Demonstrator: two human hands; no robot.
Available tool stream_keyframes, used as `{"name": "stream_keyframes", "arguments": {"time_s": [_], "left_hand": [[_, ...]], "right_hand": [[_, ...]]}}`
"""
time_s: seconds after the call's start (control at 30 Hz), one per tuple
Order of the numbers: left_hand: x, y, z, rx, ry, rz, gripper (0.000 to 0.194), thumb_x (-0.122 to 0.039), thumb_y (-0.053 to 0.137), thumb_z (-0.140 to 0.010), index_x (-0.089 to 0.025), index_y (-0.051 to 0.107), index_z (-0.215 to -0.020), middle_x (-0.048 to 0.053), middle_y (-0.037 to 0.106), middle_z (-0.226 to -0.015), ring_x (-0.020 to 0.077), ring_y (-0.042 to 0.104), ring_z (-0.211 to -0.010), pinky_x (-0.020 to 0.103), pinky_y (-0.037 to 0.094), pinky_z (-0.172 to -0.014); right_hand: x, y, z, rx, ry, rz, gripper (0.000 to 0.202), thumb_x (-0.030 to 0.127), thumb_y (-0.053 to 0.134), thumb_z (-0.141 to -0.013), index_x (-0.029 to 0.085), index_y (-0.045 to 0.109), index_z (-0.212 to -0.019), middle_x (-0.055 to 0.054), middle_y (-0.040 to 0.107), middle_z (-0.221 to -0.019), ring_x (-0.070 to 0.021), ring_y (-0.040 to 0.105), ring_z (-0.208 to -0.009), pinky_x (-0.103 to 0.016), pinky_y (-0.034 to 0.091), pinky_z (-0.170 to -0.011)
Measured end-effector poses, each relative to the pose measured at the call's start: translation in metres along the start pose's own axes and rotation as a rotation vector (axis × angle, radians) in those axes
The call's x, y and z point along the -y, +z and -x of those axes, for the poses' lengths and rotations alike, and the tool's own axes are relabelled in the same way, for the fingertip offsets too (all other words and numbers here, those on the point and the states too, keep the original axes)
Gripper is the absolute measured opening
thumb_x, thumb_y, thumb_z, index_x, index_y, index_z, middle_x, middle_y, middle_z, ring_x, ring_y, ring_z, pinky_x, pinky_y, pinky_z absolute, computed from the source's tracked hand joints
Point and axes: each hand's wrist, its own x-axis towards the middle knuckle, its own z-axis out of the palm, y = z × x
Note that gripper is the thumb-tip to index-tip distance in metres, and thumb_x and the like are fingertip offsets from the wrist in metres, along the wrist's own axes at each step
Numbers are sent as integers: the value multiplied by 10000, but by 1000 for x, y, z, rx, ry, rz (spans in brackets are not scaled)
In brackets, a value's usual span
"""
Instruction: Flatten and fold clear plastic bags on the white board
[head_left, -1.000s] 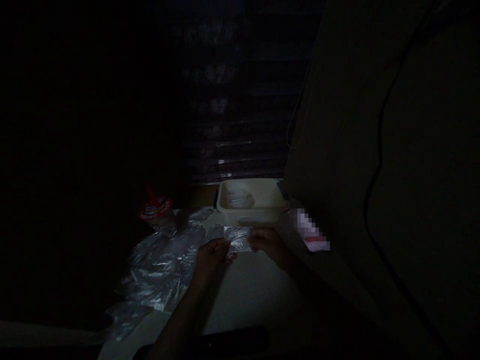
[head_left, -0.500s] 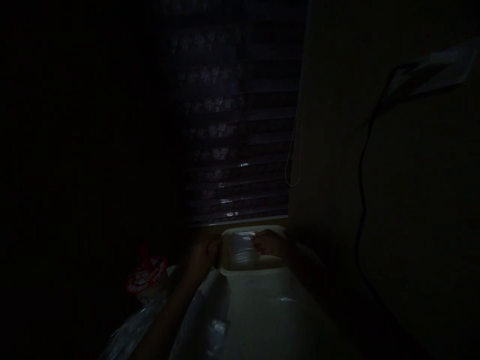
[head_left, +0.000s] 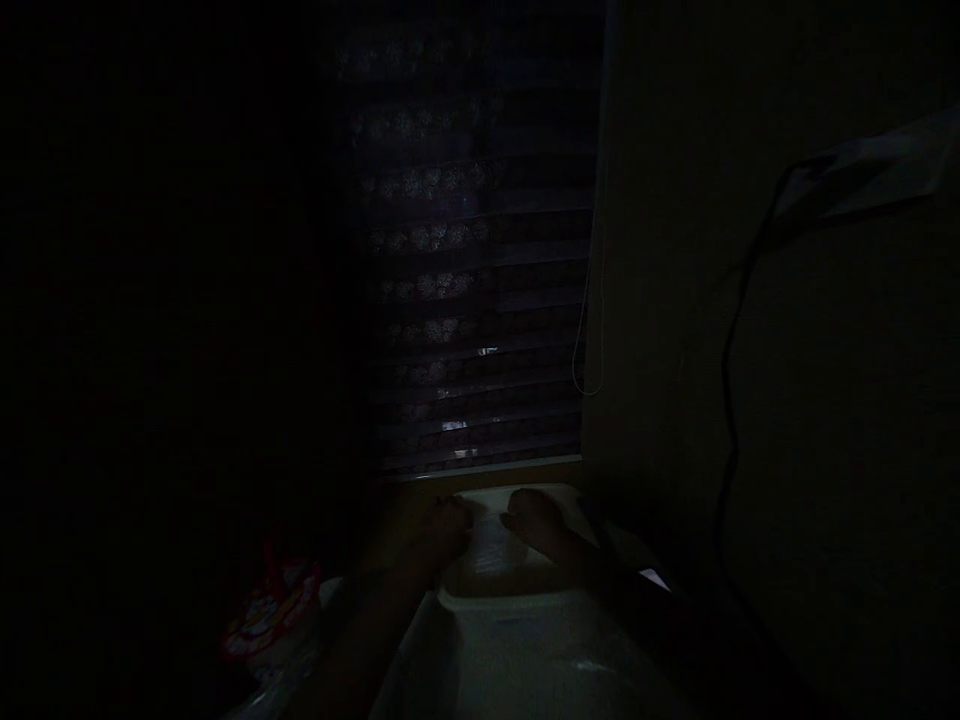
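Observation:
The view is very dark. A pale, open-topped plastic tub [head_left: 517,602] stands low in the middle. Inside its opening lies a faintly shiny sheet of clear plastic [head_left: 489,545]; its exact kind is too dim to make out. My left hand [head_left: 450,528] is over the tub's left side, fingers curled, beside the plastic's left edge. Across from it, my right hand [head_left: 536,517] is curled over the plastic's right edge, thumb side toward the middle. What lies between the fingers of either hand is lost in the dark.
Left of my left forearm stands a container with a patterned red lid [head_left: 274,610]. Closed window blinds [head_left: 450,290] hang behind the tub, with a looped cord [head_left: 589,388] at their right. A black cable [head_left: 726,400] runs down the right wall from a pale fixture [head_left: 862,175].
My left hand has moved from outside the tub's left rim to over its opening, closer to the right hand. The whole scene has shifted lower in the view.

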Motion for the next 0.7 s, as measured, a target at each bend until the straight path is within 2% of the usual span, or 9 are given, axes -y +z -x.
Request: {"name": "stream_keyframes", "arguments": {"time_s": [0.07,0.17,0.27,0.37,0.47,0.57,0.63,0.7], "left_hand": [[-2,3,-2,48,-11,-50,158,-256,474,-772,-128,561,-804,35,589,-859,140,547,-800,352,412,-744],[-7,4,-3,89,-29,-112,179,-267,446,-791,-135,539,-868,33,570,-896,134,544,-800,348,428,-731],[-12,-1,0,85,-40,-143,179,-262,447,-791,-136,536,-882,37,565,-911,138,541,-814,351,429,-733],[-15,-10,4,42,-41,-143,166,-259,451,-789,-134,547,-839,28,579,-872,132,546,-796,346,426,-729],[-16,-17,8,-46,-40,-114,165,-189,429,-785,-131,577,-740,43,610,-790,135,563,-730,310,425,-688],[-17,-20,18,-179,-45,-80,206,-111,407,-726,-147,600,-663,74,630,-740,161,573,-697,281,415,-659],[-18,-19,31,-287,-48,-58,216,-91,399,-692,-156,603,-729,74,630,-790,178,565,-764,286,406,-695],[-21,-13,50,-400,-62,-42,266,-90,380,-691,-147,578,-860,88,611,-889,194,539,-854,316,392,-751]], "right_hand": [[-3,3,0,-32,-60,39,102,219,514,-636,148,576,-675,-86,618,-798,-184,545,-767,-252,368,-607],[-6,10,-4,-15,-122,55,122,159,497,-635,150,585,-718,-59,621,-786,-143,554,-718,-210,370,-574],[-7,15,-8,3,-157,63,149,94,474,-618,151,589,-693,-33,628,-735,-111,558,-659,-179,366,-536],[-3,11,-8,-28,-180,92,156,99,447,-630,150,590,-668,-40,628,-709,-121,557,-641,-190,364,-534],[7,-1,2,-101,-214,135,175,119,422,-653,158,590,-685,-59,625,-716,-151,556,-664,-229,366,-569],[21,-11,24,-185,-287,161,207,123,398,-678,173,586,-751,-68,614,-792,-167,538,-759,-258,361,-664],[28,-11,47,-269,-380,160,233,113,376,-698,183,577,-795,-66,597,-843,-166,508,-820,-273,341,-736],[32,-4,73,-408,-551,130,241,94,365,-699,188,568,-788,-57,589,-792,-164,495,-785,-292,341,-742]]}}
